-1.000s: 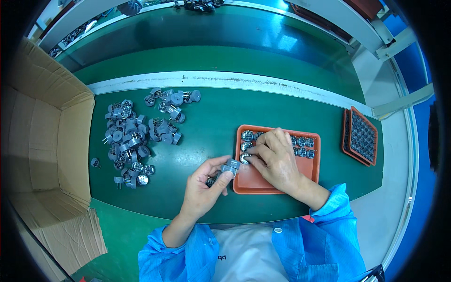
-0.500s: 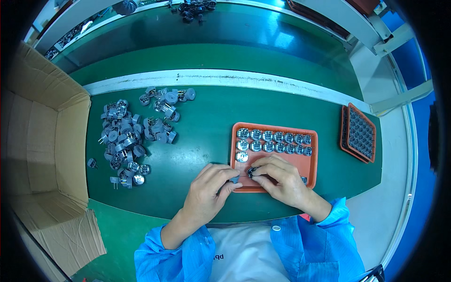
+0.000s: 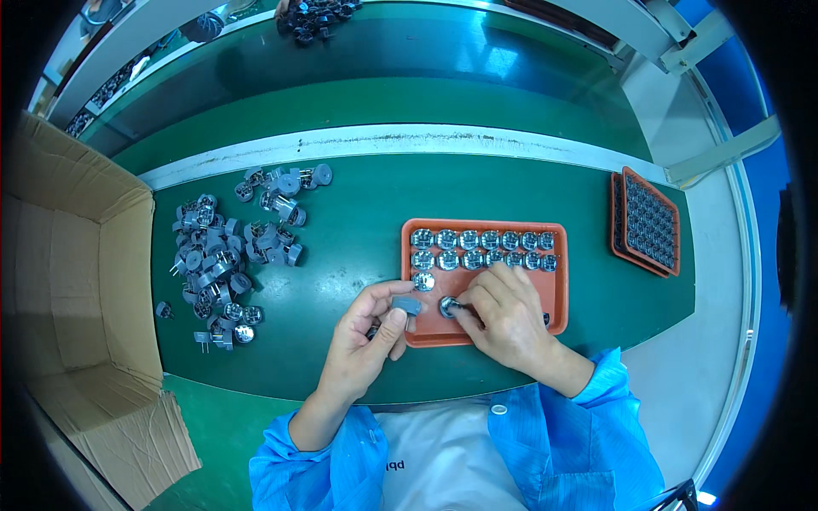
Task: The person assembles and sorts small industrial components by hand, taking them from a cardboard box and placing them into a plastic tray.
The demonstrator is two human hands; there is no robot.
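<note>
Head view, green table, person in blue sleeves at its near edge.

Left hand: rests on the table just off the near left corner of the orange tray. Thumb and forefinger pinch a small grey round part, which sticks out past the fingertips toward the tray's left rim, about touching it. Other fingers curled under; something small and dark seems tucked in the palm, too hidden to tell what.

Right hand: lies over the near half of the tray. Fingers drawn narrow, tips closed on a shiny round part sitting on the tray floor near its left edge. The part shows just left of the fingertips, between them and the grey part in the other hand.

Tray: far rows filled with the same shiny round parts, one more alone beneath them on the left.

Loose heap of grey parts toward the table's left side. Open cardboard box off the left edge. Stack of spare orange trays at the right edge.
</note>
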